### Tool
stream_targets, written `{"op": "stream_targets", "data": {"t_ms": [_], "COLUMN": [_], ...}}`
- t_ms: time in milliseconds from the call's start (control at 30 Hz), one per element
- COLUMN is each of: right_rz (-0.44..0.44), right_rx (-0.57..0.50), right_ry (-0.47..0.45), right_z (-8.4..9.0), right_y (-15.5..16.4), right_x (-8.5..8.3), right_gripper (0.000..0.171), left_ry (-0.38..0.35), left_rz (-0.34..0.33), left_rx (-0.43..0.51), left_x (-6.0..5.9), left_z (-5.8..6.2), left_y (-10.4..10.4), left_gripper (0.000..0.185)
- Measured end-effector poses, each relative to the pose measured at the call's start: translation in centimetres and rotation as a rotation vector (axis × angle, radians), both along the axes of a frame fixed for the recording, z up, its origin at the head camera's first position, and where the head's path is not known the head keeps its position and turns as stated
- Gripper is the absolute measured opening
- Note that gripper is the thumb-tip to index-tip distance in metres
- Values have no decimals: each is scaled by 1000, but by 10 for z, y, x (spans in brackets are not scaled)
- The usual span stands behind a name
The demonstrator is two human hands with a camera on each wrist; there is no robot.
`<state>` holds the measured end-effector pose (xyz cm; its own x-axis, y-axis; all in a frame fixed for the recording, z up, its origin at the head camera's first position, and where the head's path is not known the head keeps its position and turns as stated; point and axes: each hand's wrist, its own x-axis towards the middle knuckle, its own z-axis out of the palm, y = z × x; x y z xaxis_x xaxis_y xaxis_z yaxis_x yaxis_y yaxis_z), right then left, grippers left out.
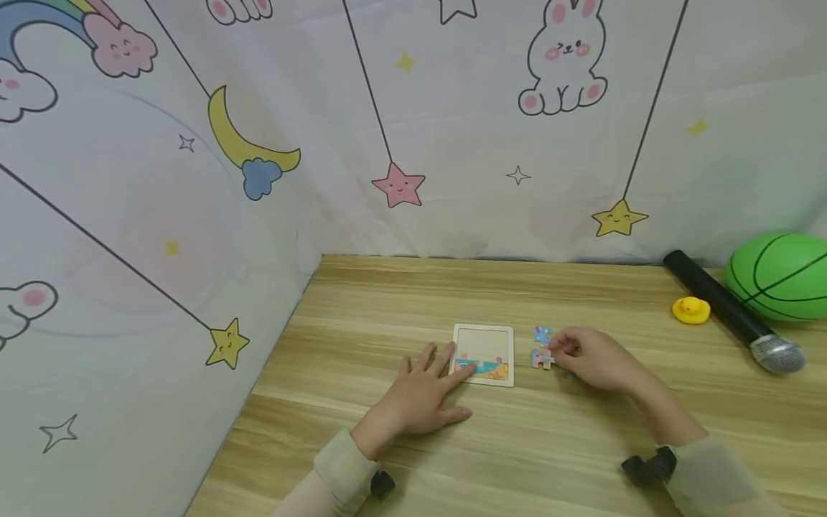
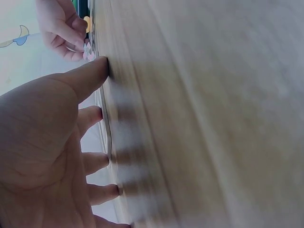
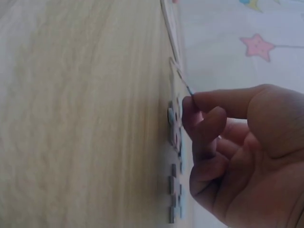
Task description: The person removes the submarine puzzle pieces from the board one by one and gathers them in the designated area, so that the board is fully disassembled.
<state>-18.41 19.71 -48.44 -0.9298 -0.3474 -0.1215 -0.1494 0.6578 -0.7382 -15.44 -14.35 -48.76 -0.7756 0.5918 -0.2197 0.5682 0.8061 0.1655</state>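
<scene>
Before the grained wooden bench's (image 1: 530,459) far edge, a square white-framed tray (image 1: 484,343) is touched by the spread left hand (image 1: 421,398); a thin pastel jigsaw piece (image 2: 88,50) is pinched by the right hand (image 1: 593,357).

right hand (image 3: 242,147) pinching a thin puzzle piece (image 3: 182,77), other pieces (image 3: 174,130) on wooden table (image 3: 85,114), pink star (image 3: 257,47) on backdrop (image 3: 216,33)
</scene>
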Motion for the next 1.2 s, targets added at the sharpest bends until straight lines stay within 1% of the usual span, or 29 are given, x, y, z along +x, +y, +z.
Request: {"op": "stream_targets", "data": {"t_ms": [133,233,367,467,600,700,833,1000,1100,1200], "right_rz": [-5,-29,-60,-58,-28,12,64,108,133,139], "right_rx": [21,34,-2,-23,-19,-15,-3,0,-2,9], "right_ry": [4,8,-10,-3,34,65,99,87,64,41], "right_z": [1,3,6,6,6,5,3,1,0,-2], "right_y": [1,0,-2,-7,-17,-25,-39,-54,-62,-69], "right_x": [1,1,2,1,1,1,0,-1,-1,-2], "right_gripper": [11,13,16,17,16,16,13,17,22,25], "left_ry": [3,6,9,6,7,18,29,40,39,32], "left_rz": [-1,-6,-8,-4,-11,-25,-45,-56,-56,-53], "left_rx": [0,-1,7,10,11,19,5,-29,-32,-27], "left_x": [0,0,0,1,1,0,0,0,1,1], "left_z": [0,0,1,2,3,3,2,2,2,3], "left_y": [0,0,0,0,1,2,4,5,5,4], "left_gripper": [72,72,72,72,73,73,73,72,72,72]}}
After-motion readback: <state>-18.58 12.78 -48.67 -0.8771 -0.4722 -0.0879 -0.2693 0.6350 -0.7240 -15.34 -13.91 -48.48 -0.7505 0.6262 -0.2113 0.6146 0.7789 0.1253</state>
